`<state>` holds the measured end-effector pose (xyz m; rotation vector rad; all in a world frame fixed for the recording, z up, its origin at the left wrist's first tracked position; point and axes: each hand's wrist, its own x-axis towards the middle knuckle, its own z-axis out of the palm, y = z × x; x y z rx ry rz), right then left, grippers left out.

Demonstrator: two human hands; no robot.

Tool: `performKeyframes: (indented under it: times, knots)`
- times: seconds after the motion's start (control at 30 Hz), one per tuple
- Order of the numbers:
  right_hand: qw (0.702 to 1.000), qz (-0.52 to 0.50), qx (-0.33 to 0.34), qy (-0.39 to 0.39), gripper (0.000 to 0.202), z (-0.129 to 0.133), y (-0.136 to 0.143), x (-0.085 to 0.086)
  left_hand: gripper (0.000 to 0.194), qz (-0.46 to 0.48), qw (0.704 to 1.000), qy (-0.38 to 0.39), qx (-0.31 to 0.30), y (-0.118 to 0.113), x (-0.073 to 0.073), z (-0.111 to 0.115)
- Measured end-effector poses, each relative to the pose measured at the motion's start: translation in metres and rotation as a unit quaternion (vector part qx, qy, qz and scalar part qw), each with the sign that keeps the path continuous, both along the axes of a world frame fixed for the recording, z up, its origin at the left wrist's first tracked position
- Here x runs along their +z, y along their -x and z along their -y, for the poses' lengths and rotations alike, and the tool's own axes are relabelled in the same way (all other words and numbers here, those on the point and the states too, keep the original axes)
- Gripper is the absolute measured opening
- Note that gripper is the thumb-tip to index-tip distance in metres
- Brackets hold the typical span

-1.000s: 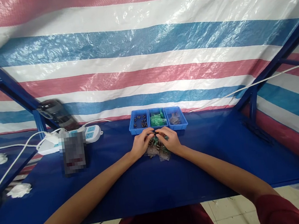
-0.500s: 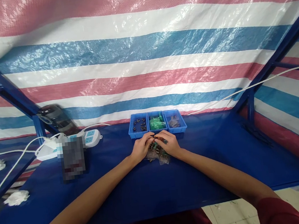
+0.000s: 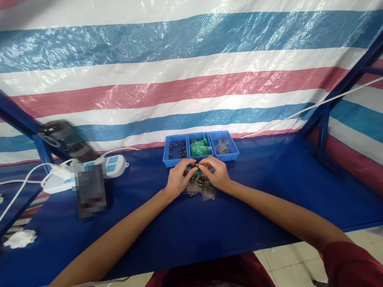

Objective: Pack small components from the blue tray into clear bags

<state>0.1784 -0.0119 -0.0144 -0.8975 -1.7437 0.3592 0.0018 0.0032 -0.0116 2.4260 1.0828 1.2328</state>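
Observation:
My left hand [image 3: 180,178] and my right hand [image 3: 216,172] meet at the fingertips, both closed in a pinch around a small part that is too tiny to name. Beneath them lies a pile of small clear plastic bags [image 3: 200,188] with green and dark pieces, partly covered by my fingers. Just beyond the hands stands a blue three-part tray [image 3: 167,163]. Its left compartment holds several small dark metal parts [image 3: 182,153], the middle one green pieces in clear plastic [image 3: 200,148], and the right one small greyish clear bags [image 3: 222,148].
A white power strip [image 3: 116,167] with plugged cables sits at the left, behind a blurred-out dark object [image 3: 92,191]. A dark bottle [image 3: 68,140] leans against the striped sheet. Crumpled white tissue [image 3: 20,238] lies near the left edge of the blue table [image 3: 174,237].
The whole view has tilted downward, so the table and tray appear higher. Both hands stay together over the bags, with only slight finger movement.

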Motion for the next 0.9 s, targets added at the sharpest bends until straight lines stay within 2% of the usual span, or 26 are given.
performKeyframes:
  times: [0.23, 0.9]
  knots:
    - [1.000, 0.000, 0.004, -0.008, 0.019, 0.0009, -0.0002, 0.0013, 0.021, 0.022, 0.999, -0.042, -0.016, 0.0000, 0.0001, 0.0000]
    - [0.999, 0.014, 0.009, -0.039, 0.023, -0.0025, 0.0021, -0.0028, 0.019, 0.013, 0.997, -0.071, -0.017, 0.0030, 0.0023, 0.0015]
